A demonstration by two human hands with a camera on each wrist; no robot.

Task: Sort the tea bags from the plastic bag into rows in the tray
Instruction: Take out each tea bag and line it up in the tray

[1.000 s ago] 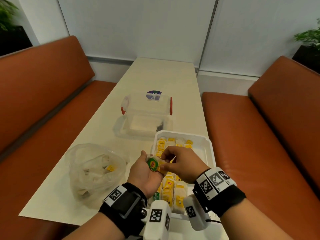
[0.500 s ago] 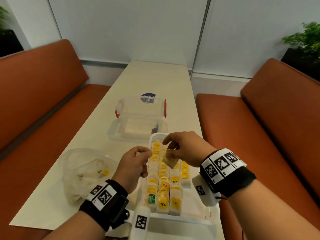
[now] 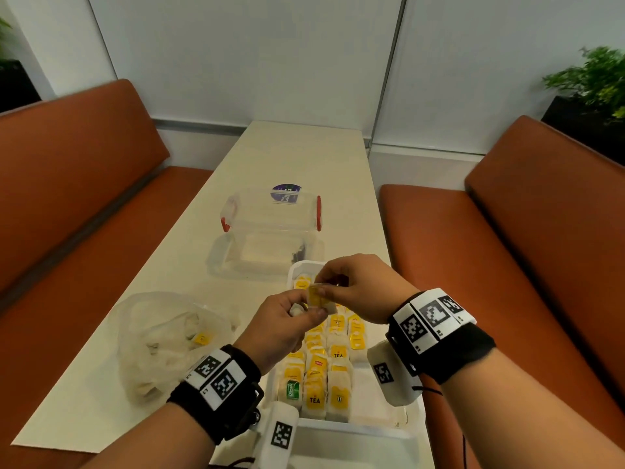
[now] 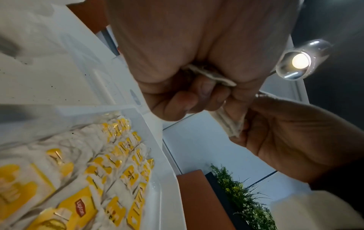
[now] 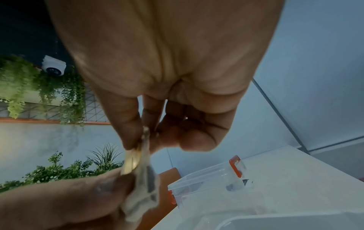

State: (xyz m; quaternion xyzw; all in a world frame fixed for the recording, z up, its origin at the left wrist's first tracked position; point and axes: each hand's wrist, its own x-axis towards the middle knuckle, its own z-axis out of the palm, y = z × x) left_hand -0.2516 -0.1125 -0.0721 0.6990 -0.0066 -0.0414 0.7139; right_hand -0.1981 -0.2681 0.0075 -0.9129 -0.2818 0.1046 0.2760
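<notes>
Tray [image 3: 411, 434]: rows fill the left part, right side bare. Plastic bag [image 3: 162, 336] left of tray, more bags inside. Left hand [image 3: 284, 328], right hand [image 3: 358, 289] both pinching one tea bag [image 3: 318, 297] above tray. Release left, lay flat, tag up, at row end.

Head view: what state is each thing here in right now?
Tea bag: held above the tray, pinched by both hands.
Left hand: grips the tea bag.
Right hand: pinches the tea bag.
Tray: partly filled with rows of tea bags.
Plastic bag: open, tea bags still inside.
Clear box: lid off.
</notes>
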